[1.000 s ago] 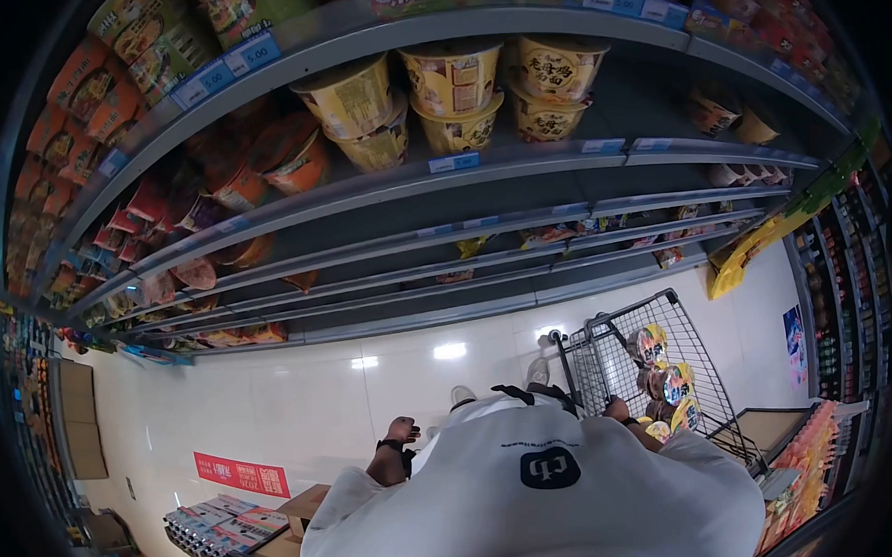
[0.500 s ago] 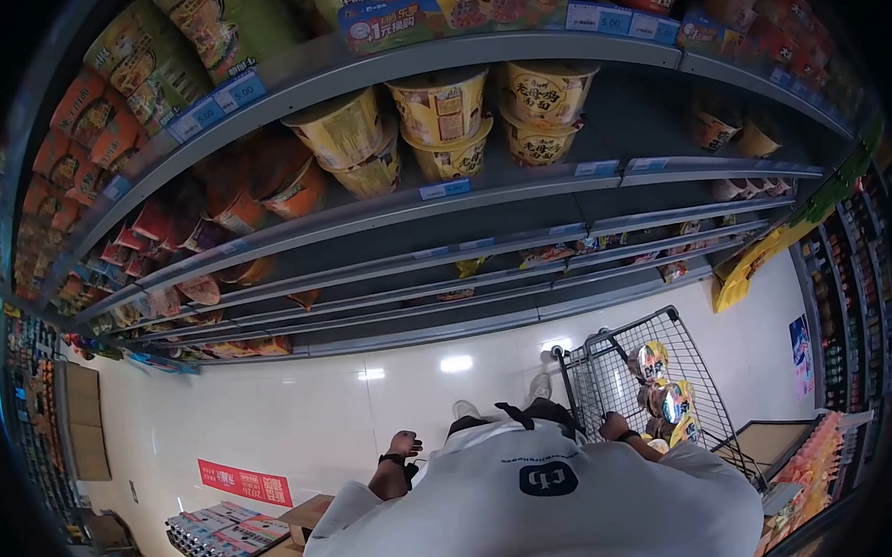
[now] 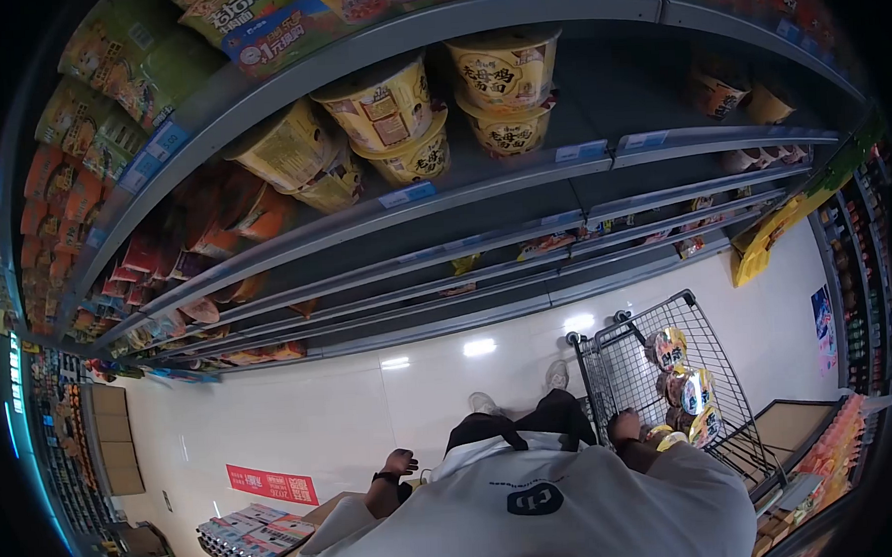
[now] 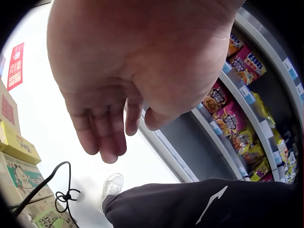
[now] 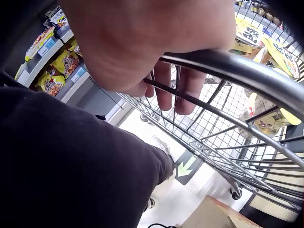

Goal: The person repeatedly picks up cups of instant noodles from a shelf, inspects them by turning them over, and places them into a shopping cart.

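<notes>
Shop aisle, pale tiled floor (image 3: 302,404); grey shelves (image 3: 384,216) stacked with yellow noodle bowls (image 3: 384,107). Wire trolley (image 3: 634,370) at right, holding noodle bowls, its handle bar (image 5: 247,71) gripped by right hand (image 5: 156,42), fingers curled round. Left hand (image 4: 128,71) well apart, hanging relaxed, holding nothing, above cardboard boxes (image 4: 19,171).

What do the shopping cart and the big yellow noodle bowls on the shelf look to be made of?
Shopping cart: metal wire, judging by the thin grey grid; the handle bar under the right hand looks smooth, dark and glossy, perhaps coated. Noodle bowls: probably printed paper or plastic with foil-like lids; the look leaves it open.
</notes>
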